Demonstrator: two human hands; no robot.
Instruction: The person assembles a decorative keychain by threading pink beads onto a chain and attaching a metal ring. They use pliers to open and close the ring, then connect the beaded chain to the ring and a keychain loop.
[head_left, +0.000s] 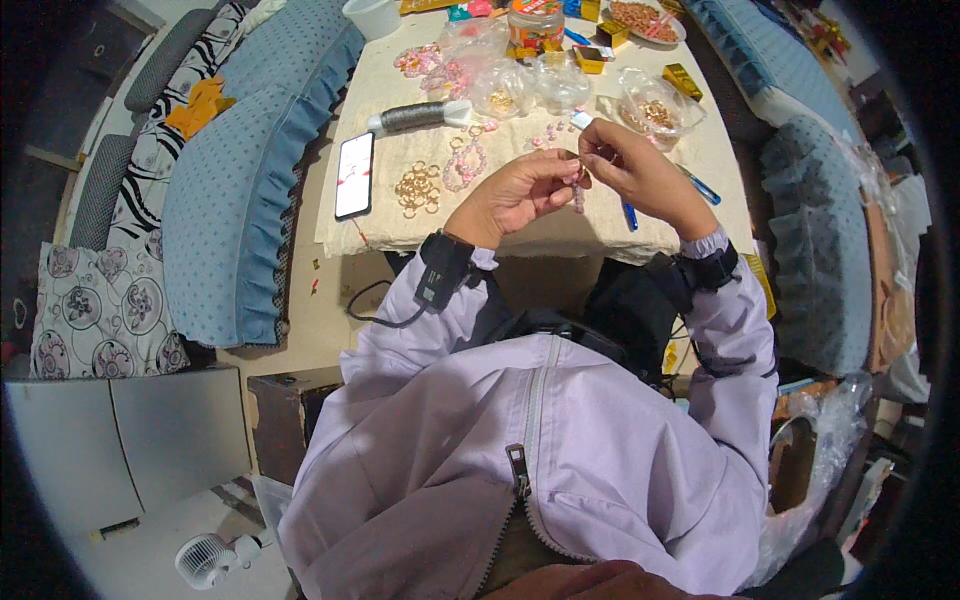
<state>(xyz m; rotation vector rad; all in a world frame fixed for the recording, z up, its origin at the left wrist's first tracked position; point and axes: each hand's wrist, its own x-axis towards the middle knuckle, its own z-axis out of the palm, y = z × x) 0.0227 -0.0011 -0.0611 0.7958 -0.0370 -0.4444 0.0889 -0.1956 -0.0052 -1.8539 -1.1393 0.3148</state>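
Note:
Over the near part of the table, my left hand and my right hand meet at the fingertips. Between them they pinch a short strand of pinkish-purple beads, which hangs down. A gold-coloured bit shows at the pinch, too small to make out. Left of my hands lies a loop of pink beads with a gold ring at its top. Beside it is a heap of gold rings. A few loose pink beads lie just beyond my fingers.
A phone with a lit screen lies at the left edge, near a spool of grey cord. Farther back are bags of pink beads, a plastic bowl of gold parts and a lidded jar. Blue pens lie at right.

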